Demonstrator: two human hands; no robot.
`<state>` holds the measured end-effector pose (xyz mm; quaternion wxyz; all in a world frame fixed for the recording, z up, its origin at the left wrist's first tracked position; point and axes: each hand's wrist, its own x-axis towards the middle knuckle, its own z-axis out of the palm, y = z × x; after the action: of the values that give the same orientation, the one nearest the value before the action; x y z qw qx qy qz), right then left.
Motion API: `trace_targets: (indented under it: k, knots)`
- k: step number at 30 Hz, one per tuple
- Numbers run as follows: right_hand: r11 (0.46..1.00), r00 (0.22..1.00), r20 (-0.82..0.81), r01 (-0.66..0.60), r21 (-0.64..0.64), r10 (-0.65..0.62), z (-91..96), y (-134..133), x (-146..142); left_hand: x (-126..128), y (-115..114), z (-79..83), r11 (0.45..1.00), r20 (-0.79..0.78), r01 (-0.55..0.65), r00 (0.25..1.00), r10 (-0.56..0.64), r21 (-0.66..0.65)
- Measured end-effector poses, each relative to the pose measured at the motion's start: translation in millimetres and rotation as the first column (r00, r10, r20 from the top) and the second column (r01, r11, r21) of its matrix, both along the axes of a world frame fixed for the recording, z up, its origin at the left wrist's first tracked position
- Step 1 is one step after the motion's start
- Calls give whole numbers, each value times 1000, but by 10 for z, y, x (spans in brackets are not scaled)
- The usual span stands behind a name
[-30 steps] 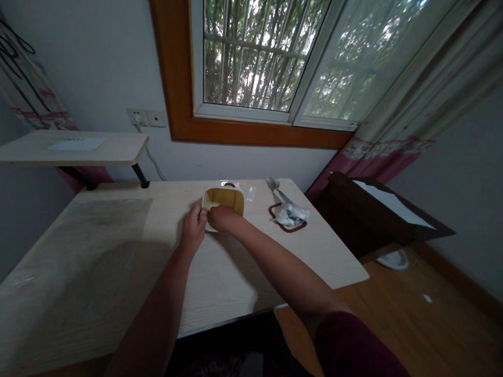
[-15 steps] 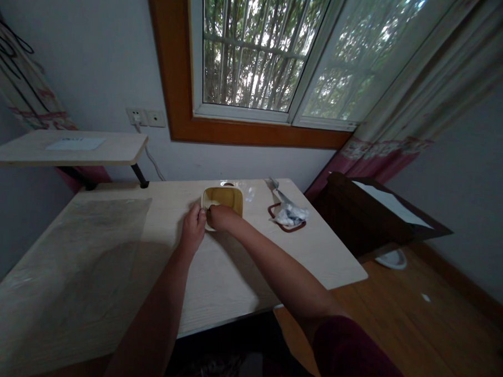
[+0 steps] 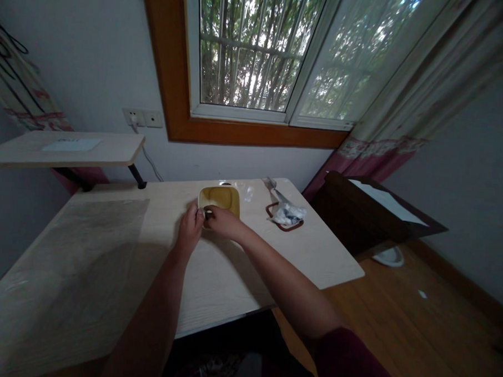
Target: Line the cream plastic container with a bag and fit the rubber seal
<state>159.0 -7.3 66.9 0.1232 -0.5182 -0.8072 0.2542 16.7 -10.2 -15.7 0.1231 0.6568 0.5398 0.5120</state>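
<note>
A shallow square container [image 3: 223,196], yellow-brown inside with a pale rim, sits toward the far side of the pale wooden table [image 3: 226,276]. My left hand [image 3: 189,226] is closed on its left rim, thumb uppermost. Over the container's near left part, my right hand [image 3: 222,221] is closed, its fingertips close to my left thumb. Something small and dark shows at the right fingertips, but its kind cannot be made out. The right hand and wrist hide the container's near side.
Right of the container, a crumpled clear plastic bag [image 3: 289,213] lies over a reddish-brown frame [image 3: 292,228], with a fork [image 3: 270,182] behind it. A clear sheet [image 3: 86,248] covers the table's left part. A raised shelf [image 3: 111,154] stands at the back left.
My right hand has shifted slightly, and the small dark thing at its fingertips shows more plainly. The left hand stays at the container's rim. The whole view has moved a little.
</note>
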Motion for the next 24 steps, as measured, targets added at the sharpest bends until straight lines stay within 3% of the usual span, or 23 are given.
trace_targets:
  k: [8, 15, 24]
  knots:
    - [997, 940, -339, 62, 53, -40, -64, -231, 27, -12, -15, 3, 1000, -17, 10, 1000, -10, -11]
    - [990, 978, -203, -17, 141, 46, 15, -296, 37, -32, -14, 21, 999, 4, 26, 1000, -26, -35]
    - [983, 952, -294, -28, 181, 82, 57, -258, 26, -54, 8, -12, 999, 1, 48, 999, -48, -20]
